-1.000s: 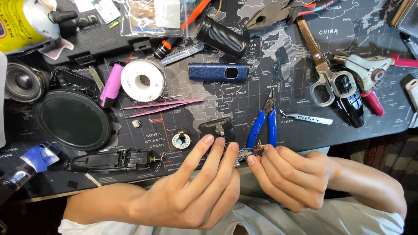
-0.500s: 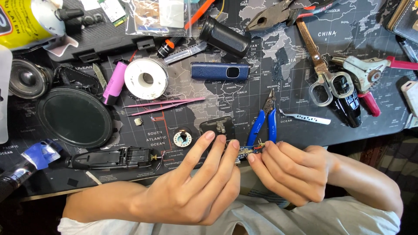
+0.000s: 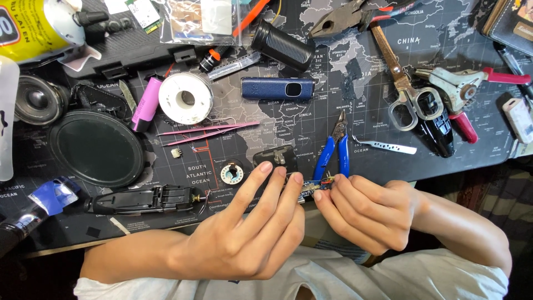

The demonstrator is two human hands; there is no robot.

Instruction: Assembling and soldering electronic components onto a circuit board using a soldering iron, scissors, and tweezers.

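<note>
- Since the frame half a second back, almost nothing has shifted: your left hand (image 3: 244, 233) and right hand (image 3: 369, 214) stay together at the near edge of the desk, and the view has only drifted slightly.
- Your left hand is half open, fingers long and fanned, its tips on one end of a small circuit piece (image 3: 317, 186).
- Your right hand is curled, fingertips pinching the other end of that piece; the part is tiny and mostly covered, so its exact kind is hard to tell.
- That piece sits between your fingertips, just in front of the blue-handled cutters (image 3: 335, 149).
- You work over a dark world-map desk mat (image 3: 288, 119) crowded with tools.
- Count: one pair of pink tweezers (image 3: 208, 132), one white solder spool (image 3: 185, 98), one pink cylindrical cell (image 3: 146, 104), one blue oblong case (image 3: 277, 88), one pair of scissors (image 3: 402, 89), one round black disc (image 3: 95, 147), one black plastic housing (image 3: 141, 199).
</note>
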